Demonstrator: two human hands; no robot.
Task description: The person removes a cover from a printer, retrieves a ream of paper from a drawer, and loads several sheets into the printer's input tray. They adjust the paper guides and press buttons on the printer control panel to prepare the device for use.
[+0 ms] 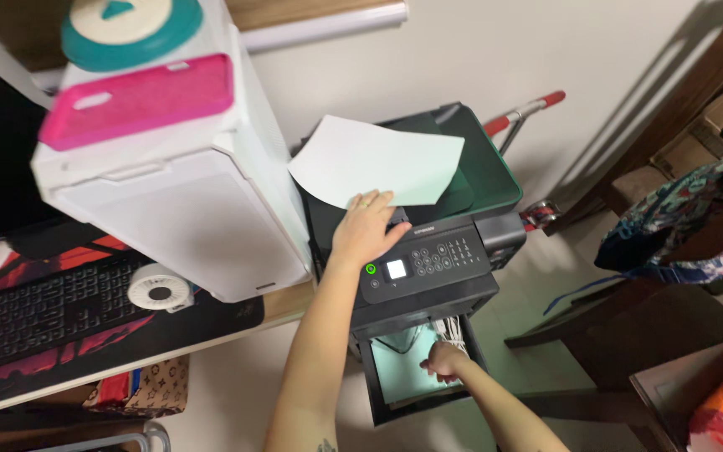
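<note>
The left hand (pixel 366 230) lay flat on top of the printer (pixel 428 251), its fingers (pixel 378 201) spread loosely and pressing the near edge of a white sheet of paper (pixel 378 159). That sheet rested on the printer's dark green lid (pixel 487 167), one corner lifting past the lid's left side. The right hand (pixel 443 362) reached down into the open paper tray (pixel 416 377) at the printer's base, fingers curled narrow against the pale paper lying there; whether they gripped anything could not be told. Between the two hands sat the control panel (pixel 428 261), with a small lit screen and a green-lit button just beside the left wrist.

Left of the printer stood a white computer case (pixel 186 201) on the bench (pixel 286 305), a pink phone case (pixel 140 100) and a teal disc (pixel 131 25) on top of it. A black keyboard (pixel 43 314) lay on a dark mat, a white tape roll (pixel 159 289) near it. A patterned bag (pixel 679 218) sat on dark wooden furniture to the right.
</note>
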